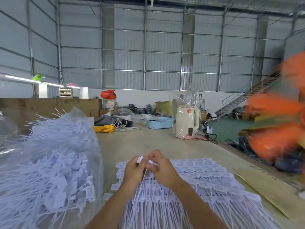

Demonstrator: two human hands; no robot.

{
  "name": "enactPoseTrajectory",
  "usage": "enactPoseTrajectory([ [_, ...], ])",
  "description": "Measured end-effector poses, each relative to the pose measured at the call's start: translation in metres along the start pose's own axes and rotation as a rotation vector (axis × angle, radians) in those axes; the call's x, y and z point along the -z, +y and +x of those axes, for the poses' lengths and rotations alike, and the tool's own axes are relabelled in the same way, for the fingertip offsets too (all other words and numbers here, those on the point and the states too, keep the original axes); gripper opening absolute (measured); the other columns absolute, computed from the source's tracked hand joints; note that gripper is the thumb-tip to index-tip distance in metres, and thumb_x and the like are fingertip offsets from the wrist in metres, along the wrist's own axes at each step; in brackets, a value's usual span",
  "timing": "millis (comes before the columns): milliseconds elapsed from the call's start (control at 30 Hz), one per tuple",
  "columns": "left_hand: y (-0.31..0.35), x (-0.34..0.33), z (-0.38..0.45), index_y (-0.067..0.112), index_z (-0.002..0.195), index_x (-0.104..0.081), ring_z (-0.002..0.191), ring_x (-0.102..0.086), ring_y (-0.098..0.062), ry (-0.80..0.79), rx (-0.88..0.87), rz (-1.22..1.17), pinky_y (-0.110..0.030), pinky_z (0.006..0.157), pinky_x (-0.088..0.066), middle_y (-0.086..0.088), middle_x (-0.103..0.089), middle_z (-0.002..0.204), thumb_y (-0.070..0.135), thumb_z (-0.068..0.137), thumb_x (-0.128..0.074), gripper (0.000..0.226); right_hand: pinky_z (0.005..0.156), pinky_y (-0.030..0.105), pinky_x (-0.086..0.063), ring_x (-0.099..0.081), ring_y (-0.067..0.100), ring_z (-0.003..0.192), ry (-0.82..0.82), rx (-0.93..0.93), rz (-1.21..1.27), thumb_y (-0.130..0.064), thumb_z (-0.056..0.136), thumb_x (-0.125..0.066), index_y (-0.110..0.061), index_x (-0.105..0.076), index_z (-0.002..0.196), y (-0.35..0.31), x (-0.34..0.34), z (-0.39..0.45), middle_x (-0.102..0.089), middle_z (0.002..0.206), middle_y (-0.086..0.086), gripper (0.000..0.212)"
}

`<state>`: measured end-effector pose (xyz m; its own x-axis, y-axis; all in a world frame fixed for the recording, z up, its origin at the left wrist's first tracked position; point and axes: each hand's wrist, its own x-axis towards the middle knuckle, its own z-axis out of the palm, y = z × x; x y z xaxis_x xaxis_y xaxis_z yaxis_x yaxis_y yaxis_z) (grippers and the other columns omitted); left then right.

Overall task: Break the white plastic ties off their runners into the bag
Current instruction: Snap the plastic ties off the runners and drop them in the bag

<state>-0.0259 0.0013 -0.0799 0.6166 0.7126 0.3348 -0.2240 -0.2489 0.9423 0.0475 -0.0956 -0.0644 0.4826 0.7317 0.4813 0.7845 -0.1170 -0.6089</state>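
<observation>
- Left hand and right hand both pinch the tag end of one strip of ties, raised above the stack on the counter.
- Bag on the left, heaped with loose ties.
- Judgement: light, thin, springy plastic; the tails flop. Grip close beside the joint and snap.

Work table, pale beige top, running away from the viewer toward a far end crowded with goods. Near end: a clear plastic bag heaped with loose white ties at left, a flat stack of white tie runners at centre, a sheet of brown cardboard at the right edge. Far end: a coil of yellow cord, white cable, a light blue basket, and a cream kettle wrapped in clear film beside a black cord.
</observation>
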Motion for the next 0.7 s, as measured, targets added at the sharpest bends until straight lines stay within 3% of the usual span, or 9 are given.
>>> enactPoseTrajectory([
  [67,0.001,0.003,-0.001,0.014,0.080,-0.066,0.066,-0.059,-0.016,0.074,-0.004,-0.048,-0.024,0.059,-0.044,-0.001,-0.065,0.069,0.020,0.094,-0.057,0.018,0.076,0.030,-0.042,-0.057,0.019,0.091,0.007,-0.051,-0.148,-0.036,0.093,-0.053,-0.017,-0.047,0.117,0.003,0.007,-0.001,-0.061,0.101,0.001,0.031],
  [133,0.003,0.007,-0.001,0.015,0.082,-0.065,0.059,-0.054,-0.012,0.116,0.008,-0.070,-0.023,0.053,-0.041,0.001,-0.061,0.064,0.021,0.095,-0.055,0.017,0.069,0.027,-0.037,-0.054,0.019,0.084,-0.017,-0.090,-0.282,-0.042,0.095,-0.047,-0.017,-0.055,0.106,0.008,0.014,-0.004,-0.058,0.090,0.000,0.028],
  [267,0.006,0.011,-0.002,0.013,0.080,-0.067,0.043,-0.048,-0.008,0.056,0.080,-0.202,-0.023,0.045,-0.037,0.001,-0.055,0.051,0.034,0.097,-0.050,0.031,0.061,0.027,-0.029,-0.049,0.021,0.073,-0.048,-0.048,-0.287,-0.030,0.097,-0.046,-0.014,-0.058,0.086,0.012,0.018,-0.008,-0.052,0.076,0.005,0.023],
  [400,0.007,0.009,0.001,0.009,0.087,-0.066,0.048,-0.046,-0.015,0.050,0.080,-0.217,-0.024,0.046,-0.036,-0.005,-0.053,0.055,0.037,0.097,-0.047,0.036,0.065,0.029,-0.030,-0.046,0.022,0.073,0.040,0.001,-0.412,-0.032,0.097,-0.044,-0.010,-0.059,0.093,0.009,0.020,-0.006,-0.049,0.076,0.007,0.026],
  [533,0.008,0.006,-0.001,0.008,0.089,-0.062,0.046,-0.047,-0.013,0.057,0.012,-0.152,-0.021,0.042,-0.038,-0.004,-0.051,0.054,0.033,0.100,-0.042,0.034,0.062,0.032,-0.034,-0.047,0.023,0.070,0.050,0.003,-0.319,-0.030,0.097,-0.047,-0.010,-0.056,0.092,-0.001,0.019,-0.006,-0.052,0.075,0.007,0.023],
  [700,0.013,0.003,-0.005,0.007,0.088,-0.062,0.037,-0.044,-0.009,-0.013,-0.038,-0.174,-0.018,0.039,-0.036,-0.004,-0.049,0.047,0.027,0.101,-0.041,0.031,0.059,0.030,-0.029,-0.045,0.023,0.069,0.005,-0.036,-0.243,-0.030,0.096,-0.050,-0.014,-0.051,0.078,0.001,0.018,-0.006,-0.048,0.072,0.006,0.024],
])
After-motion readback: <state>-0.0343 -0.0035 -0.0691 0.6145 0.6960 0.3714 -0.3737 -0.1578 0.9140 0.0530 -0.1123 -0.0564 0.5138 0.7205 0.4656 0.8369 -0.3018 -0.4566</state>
